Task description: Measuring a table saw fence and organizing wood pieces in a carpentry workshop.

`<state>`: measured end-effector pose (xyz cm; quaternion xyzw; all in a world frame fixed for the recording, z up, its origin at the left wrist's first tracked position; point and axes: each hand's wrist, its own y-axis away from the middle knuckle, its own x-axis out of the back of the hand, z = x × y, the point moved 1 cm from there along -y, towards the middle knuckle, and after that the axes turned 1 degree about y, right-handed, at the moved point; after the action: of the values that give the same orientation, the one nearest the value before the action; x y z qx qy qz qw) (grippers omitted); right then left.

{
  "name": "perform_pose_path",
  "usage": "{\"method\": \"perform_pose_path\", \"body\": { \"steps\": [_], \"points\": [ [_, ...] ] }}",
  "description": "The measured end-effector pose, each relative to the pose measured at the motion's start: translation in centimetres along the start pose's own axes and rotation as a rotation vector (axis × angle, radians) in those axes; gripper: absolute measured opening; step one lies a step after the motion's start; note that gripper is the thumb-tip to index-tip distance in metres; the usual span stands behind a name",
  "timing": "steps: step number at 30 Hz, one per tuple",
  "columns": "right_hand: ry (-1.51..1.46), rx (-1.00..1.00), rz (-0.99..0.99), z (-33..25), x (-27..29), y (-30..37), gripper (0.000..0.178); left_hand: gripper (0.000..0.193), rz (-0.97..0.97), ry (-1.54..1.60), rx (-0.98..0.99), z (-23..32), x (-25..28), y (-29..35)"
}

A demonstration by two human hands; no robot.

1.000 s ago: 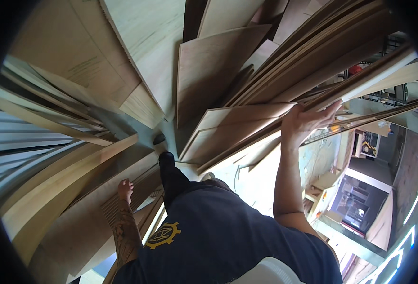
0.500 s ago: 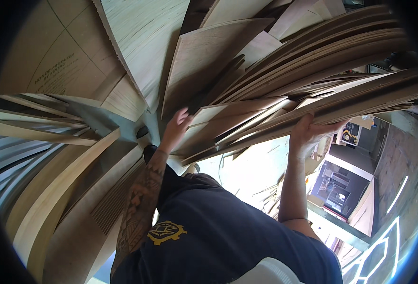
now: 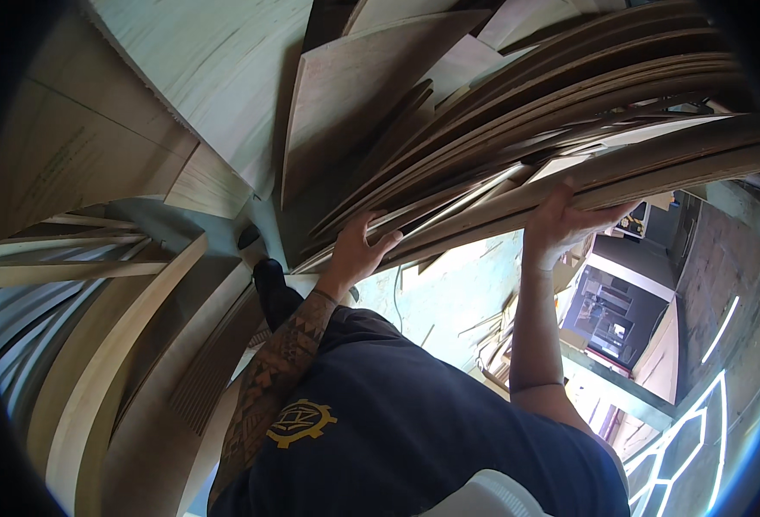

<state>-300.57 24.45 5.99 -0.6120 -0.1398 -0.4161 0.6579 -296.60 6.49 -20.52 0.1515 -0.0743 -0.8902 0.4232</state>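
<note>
A stack of long brown plywood sheets (image 3: pixel 655 177) leans on edge and runs from the middle out to the right. My right hand (image 3: pixel 565 226) grips the near sheets from below, thumb against their face and fingers under the edge. Lower down the stack, my left hand (image 3: pixel 361 257) is closed around the sheets' thin edges, its fingers on the far side and thumb on the near side. Part of its grip is hidden. Behind these stand more thin wooden sheets (image 3: pixel 569 82), packed closely together.
A pale plywood panel (image 3: pixel 207 77) and a brown panel (image 3: pixel 78 146) lean at the upper left. Curved-looking boards (image 3: pixel 96 370) stand along the left. My shoe (image 3: pixel 268 274) is on the floor between the stacks. Wood scraps (image 3: pixel 496 345) lie at right of centre.
My left hand has come right and nearer, onto the sheets' edges. The pale-faced sheets beside it have swung in against the stack. My right hand keeps its hold.
</note>
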Motion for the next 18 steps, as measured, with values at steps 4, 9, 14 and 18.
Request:
{"method": "perform_pose_path", "body": {
  "steps": [4, 9, 14, 18],
  "points": [
    [0.012, 0.049, 0.015, -0.4, -0.9, 0.0, 0.085, 0.058, -0.041, -0.105, -0.016, 0.4, -0.7, 2.6],
    [-0.015, 0.038, 0.0, -0.4, -1.1, 0.3, 0.084, 0.059, -0.069, -0.093, -0.072, 1.2, -1.4, 4.8],
    [-0.104, 0.04, 0.01, -0.5, -1.3, 0.3, 0.083, 0.058, -0.004, -0.137, -0.08, 0.1, -1.2, 4.3],
    [-0.077, -0.207, 0.008, -0.8, -0.8, 0.7, 0.088, 0.054, 0.089, -0.057, -0.028, -1.7, -0.9, 1.5]
  ]
}}
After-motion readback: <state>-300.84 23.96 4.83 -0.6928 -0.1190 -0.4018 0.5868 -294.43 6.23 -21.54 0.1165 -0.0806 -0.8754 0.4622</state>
